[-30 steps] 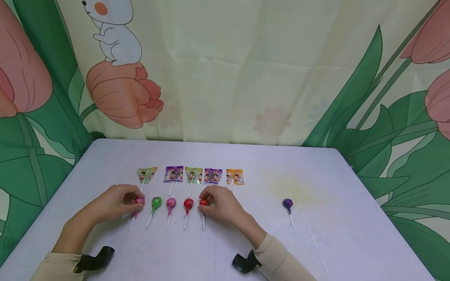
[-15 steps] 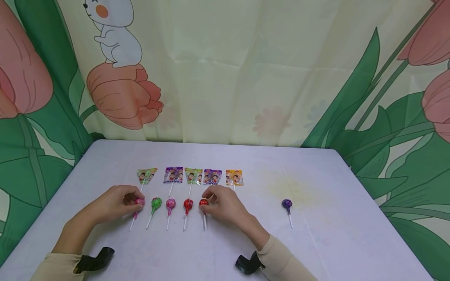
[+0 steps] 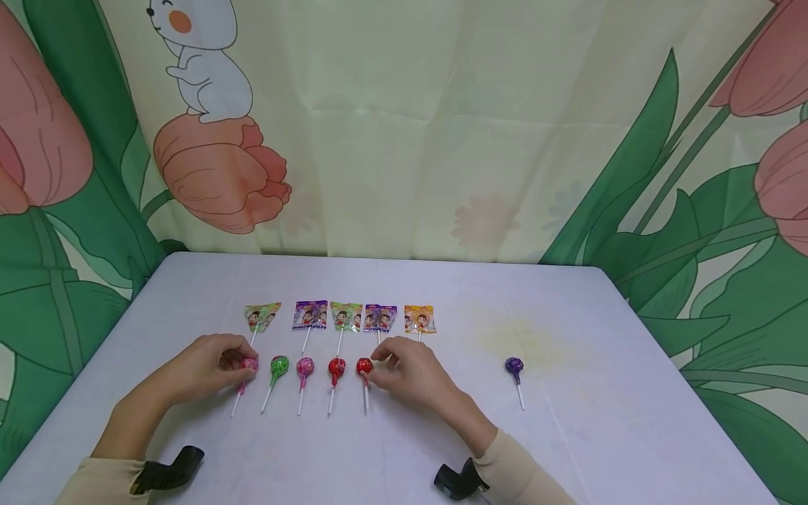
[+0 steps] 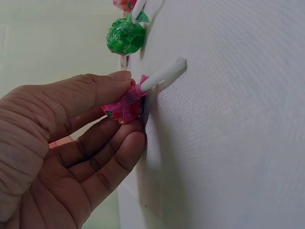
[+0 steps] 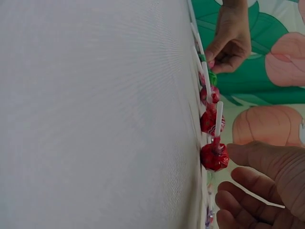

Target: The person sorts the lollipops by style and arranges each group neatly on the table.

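Observation:
My left hand (image 3: pixel 205 368) pinches the pink wrapped ball of a lollipop (image 4: pixel 125 106) between thumb and fingers, at the left end of the near row. Its white stick points toward me. At that row's right end lies a red lollipop (image 3: pixel 364 367). Beside it is my right hand (image 3: pixel 413 372), thumb tip right at the red ball and the other fingers spread apart from it in the right wrist view. Between the hands lie a green lollipop (image 3: pixel 279 366), another pink lollipop (image 3: pixel 305 367) and a second red lollipop (image 3: pixel 337 368).
Behind them runs a row of flat-wrapped lollipops, among them a green packet (image 3: pixel 261 315), a purple packet (image 3: pixel 309 314) and an orange packet (image 3: pixel 419 319). A dark purple lollipop (image 3: pixel 514 366) lies alone to the right on the white tablecloth (image 3: pixel 600 435). A printed curtain (image 3: pixel 404 175) hangs behind.
My right hand has let go of the red lollipop and drawn slightly to the right, uncovering its ball. My left hand keeps its pinch on the pink lollipop.

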{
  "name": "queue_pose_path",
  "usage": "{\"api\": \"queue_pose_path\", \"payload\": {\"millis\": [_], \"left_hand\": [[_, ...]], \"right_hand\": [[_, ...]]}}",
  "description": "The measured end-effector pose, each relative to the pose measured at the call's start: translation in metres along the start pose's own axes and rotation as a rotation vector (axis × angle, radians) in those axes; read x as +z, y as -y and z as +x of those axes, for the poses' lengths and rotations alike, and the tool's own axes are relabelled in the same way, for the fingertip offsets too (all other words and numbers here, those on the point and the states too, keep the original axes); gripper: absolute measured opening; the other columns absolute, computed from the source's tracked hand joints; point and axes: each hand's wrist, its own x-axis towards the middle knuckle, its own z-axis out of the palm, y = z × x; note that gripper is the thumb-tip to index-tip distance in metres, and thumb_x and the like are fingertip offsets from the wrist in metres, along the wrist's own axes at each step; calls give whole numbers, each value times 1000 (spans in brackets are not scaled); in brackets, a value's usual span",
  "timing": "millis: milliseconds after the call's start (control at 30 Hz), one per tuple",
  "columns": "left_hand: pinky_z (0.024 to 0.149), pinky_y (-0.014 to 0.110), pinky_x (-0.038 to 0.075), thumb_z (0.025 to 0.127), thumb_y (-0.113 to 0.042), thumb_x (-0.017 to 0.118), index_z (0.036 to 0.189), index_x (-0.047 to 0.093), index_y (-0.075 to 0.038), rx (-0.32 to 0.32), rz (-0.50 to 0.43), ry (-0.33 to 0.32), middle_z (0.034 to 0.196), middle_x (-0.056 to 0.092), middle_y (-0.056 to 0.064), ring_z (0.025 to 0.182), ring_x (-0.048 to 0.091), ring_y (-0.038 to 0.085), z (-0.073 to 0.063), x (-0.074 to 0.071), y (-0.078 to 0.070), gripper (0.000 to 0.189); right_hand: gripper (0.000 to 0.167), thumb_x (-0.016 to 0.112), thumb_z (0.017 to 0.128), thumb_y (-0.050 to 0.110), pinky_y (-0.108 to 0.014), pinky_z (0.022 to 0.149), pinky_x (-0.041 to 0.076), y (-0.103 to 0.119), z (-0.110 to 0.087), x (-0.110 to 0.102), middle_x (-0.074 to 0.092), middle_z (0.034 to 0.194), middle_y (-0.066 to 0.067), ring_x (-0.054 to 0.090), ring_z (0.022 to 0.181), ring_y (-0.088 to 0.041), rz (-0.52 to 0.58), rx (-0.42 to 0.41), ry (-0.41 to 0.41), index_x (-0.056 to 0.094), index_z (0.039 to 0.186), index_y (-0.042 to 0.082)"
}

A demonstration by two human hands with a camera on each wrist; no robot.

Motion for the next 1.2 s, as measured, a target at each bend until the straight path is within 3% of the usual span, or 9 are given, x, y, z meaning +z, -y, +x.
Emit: {"api": "queue_pose_path", "payload": {"millis": [400, 1200], "left_hand": [[69, 21, 51, 85, -12, 83, 100, 71, -7, -4, 4, -7, 86, 64, -4, 80, 55, 15, 0, 0, -1, 19], [69, 21, 51, 86, -13, 83, 100, 71, -7, -10, 19, -11, 85, 64, -4, 80, 56, 14, 0, 0, -3, 19]], "right_hand": [[20, 79, 87, 16, -32, 78, 53, -8, -10, -5, 73, 101, -2, 66, 87, -19, -8, -49, -42, 73, 104, 8], [20, 81, 87, 15, -31, 78, 53, -23, -25, -20, 72, 99, 0, 64, 87, -17, -14, 51, -87, 73, 104, 9]]}}
